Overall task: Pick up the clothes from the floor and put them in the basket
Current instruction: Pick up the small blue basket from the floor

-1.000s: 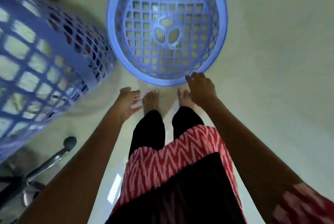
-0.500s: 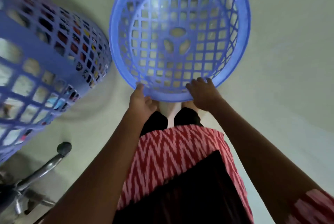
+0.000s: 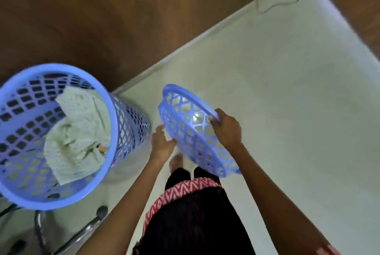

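A shallow blue lattice basket [image 3: 185,131] hangs tilted on its edge above the floor, in front of my feet. My right hand [image 3: 228,131] grips its upper rim, fingers curled over it. My left hand [image 3: 162,143] lies against the basket's lower left wall with loosely bent fingers, touching it. A tall blue lattice basket [image 3: 127,123] stands on the floor at the left. Pale cream clothes [image 3: 78,131] are piled inside it. No clothes show on the visible floor.
A dark wooden panel [image 3: 82,18] runs along the back, just behind the tall basket. A metal chair base [image 3: 90,226] sits at the bottom left. A thin cable [image 3: 287,1] lies on the pale floor [image 3: 287,90] at the far right corner.
The shallow basket was lying flat on the floor and is now lifted and tilted upright. My view has risen and turned, so the tall basket's inside now shows. My left hand has loosened from the rim.
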`<state>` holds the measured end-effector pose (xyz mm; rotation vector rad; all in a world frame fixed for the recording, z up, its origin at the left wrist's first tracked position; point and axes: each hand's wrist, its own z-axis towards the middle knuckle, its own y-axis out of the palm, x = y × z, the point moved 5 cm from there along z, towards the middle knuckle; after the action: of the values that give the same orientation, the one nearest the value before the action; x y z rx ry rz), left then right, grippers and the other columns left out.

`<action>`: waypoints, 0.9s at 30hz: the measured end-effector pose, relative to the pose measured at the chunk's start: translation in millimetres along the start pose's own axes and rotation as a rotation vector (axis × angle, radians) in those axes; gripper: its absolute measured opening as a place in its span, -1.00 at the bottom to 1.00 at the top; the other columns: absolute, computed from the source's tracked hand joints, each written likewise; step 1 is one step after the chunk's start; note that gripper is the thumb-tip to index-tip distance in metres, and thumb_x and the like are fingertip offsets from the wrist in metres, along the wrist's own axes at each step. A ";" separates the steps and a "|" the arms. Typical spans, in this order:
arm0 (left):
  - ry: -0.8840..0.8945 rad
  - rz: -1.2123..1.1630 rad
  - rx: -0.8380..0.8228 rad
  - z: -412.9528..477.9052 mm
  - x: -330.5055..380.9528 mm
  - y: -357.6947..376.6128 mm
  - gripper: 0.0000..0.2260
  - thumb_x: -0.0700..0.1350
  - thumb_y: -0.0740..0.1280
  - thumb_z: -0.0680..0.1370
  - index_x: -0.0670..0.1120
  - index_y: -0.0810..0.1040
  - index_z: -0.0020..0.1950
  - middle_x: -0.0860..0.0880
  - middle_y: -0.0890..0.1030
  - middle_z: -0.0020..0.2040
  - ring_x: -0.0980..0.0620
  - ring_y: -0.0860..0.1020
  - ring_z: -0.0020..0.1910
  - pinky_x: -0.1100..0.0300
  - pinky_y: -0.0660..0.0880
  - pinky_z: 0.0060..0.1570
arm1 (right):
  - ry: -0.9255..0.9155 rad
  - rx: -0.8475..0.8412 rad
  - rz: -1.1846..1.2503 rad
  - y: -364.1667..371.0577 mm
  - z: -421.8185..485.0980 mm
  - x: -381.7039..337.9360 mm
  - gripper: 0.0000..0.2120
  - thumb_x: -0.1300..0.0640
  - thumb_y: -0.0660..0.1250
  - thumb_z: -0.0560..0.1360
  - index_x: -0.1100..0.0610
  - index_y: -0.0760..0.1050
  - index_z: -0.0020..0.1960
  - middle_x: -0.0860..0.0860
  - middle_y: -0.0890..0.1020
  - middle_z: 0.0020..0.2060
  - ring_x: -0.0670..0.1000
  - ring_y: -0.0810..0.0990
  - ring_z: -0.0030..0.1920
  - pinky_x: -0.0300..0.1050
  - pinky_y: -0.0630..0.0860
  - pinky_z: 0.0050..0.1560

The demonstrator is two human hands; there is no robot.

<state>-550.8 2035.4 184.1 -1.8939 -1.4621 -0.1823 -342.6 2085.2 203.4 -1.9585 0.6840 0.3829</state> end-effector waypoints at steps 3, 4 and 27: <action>0.049 0.132 -0.137 -36.4 28.6 -9.2 -0.35 -0.22 0.41 0.42 -0.19 0.22 0.45 -0.21 0.36 0.40 -0.18 0.37 0.37 -0.02 0.41 0.22 | 0.087 0.141 0.359 -57.9 -33.9 -0.4 -0.63 -0.15 0.06 0.46 0.10 0.48 -0.07 0.12 0.62 -0.29 0.20 0.58 -0.22 0.01 0.48 -0.13; 0.052 0.164 -0.175 -45.0 37.5 -12.0 -0.38 -0.24 0.38 0.46 -0.18 0.20 0.47 -0.22 0.33 0.42 -0.18 0.35 0.39 -0.03 0.41 0.22 | 0.109 0.179 0.469 -73.7 -43.5 0.0 -0.71 -0.10 0.10 0.49 0.07 0.46 -0.13 0.04 0.58 -0.36 0.11 0.55 -0.31 -0.02 0.48 -0.18; 0.294 0.435 0.214 -116.0 133.1 -244.5 -0.45 0.08 0.38 0.47 -0.26 0.46 0.31 -0.22 0.49 0.34 -0.21 0.50 0.25 -0.09 0.44 0.24 | 0.071 -0.116 0.767 -71.6 -49.8 -159.6 -0.46 0.01 0.25 0.52 0.14 0.21 0.44 0.14 0.39 0.30 0.14 0.43 0.30 0.06 0.37 0.26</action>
<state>-686.0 2091.1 447.8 -1.8667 -0.8196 -0.0887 -426.3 2114.2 362.2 -1.7555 1.4845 0.8277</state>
